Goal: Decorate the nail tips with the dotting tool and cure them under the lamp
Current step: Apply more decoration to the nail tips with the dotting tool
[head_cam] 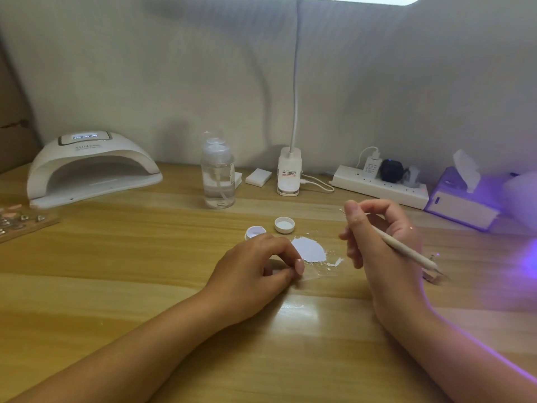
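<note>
The right hand (383,239) grips the dotting tool (406,249) like a pen. Its far tip pokes up past the thumb and its near end points down-right over the table (145,301). The left hand (255,266) lies left of it, fingers curled, with thumb and forefinger meeting at the edge of a clear sheet (316,271). I cannot tell whether they pinch the sheet or some small thing.

On the sheet, between the hands, is a smear of white gel (309,249). Just beyond are the open jar (255,231) and its lid (284,224). The nail tips (14,221) sit on a wooden board at the far left edge, well apart from both hands, with the curing lamp (93,167) behind them.

Risks, as I judge them: the left knuckles are close to the jar and the wet smear, so a careless slide could tip one or drag through the other. A purple glow spills in from the right, and if that is curing light it may harden the gel on the sheet.

The only readable writing is "SUN" on the lamp's top. Its display is lit but illegible, as is the red label on the desk lamp base (289,173).
</note>
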`<state>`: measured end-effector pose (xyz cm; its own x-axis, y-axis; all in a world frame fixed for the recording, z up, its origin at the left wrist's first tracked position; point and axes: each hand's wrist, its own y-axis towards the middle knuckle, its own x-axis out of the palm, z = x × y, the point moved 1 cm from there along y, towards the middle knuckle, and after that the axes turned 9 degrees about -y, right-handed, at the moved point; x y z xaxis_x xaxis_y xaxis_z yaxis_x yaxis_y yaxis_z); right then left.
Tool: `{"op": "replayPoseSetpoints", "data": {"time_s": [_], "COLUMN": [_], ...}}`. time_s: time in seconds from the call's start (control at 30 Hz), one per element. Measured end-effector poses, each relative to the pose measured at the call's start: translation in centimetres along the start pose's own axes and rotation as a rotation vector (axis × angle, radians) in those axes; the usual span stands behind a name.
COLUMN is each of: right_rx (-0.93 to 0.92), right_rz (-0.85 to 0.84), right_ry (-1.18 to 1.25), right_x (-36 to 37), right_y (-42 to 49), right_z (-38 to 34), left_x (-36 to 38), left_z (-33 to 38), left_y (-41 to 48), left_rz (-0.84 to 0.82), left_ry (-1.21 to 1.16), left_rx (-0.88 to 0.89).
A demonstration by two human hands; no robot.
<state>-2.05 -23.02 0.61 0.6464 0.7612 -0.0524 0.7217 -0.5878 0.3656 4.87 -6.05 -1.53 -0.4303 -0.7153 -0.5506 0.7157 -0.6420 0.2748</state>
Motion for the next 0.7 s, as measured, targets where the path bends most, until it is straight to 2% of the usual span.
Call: {"op": "replayPoseSetpoints", "data": {"time_s": [0.23,0.37,0.53,0.7], "right_rx": [0.246,0.209,0.188,0.168], "right_rz": [-0.126,-0.184,-0.262,-0.210], "right_ry": [-0.218,-0.413,-0.490,-0.553], "right_x": [-0.2,-0.2,0.0,0.0], "right_y": [0.8,0.7,0.5,0.6], "right_z": [2.3,2.4,2.1,2.1], "left_x": [0.0,0.0,0.0,-0.1], "left_z": [0.0,0.0,0.0,-0.1], "left_y": [0.0,0.0,0.0,0.1], "left_rz": [0.009,0.012,0.010,0.008], "left_ry": [0.001,0.003,-0.002,-0.006], "left_rx": [0.005,0.007,0.007,0.011]}}
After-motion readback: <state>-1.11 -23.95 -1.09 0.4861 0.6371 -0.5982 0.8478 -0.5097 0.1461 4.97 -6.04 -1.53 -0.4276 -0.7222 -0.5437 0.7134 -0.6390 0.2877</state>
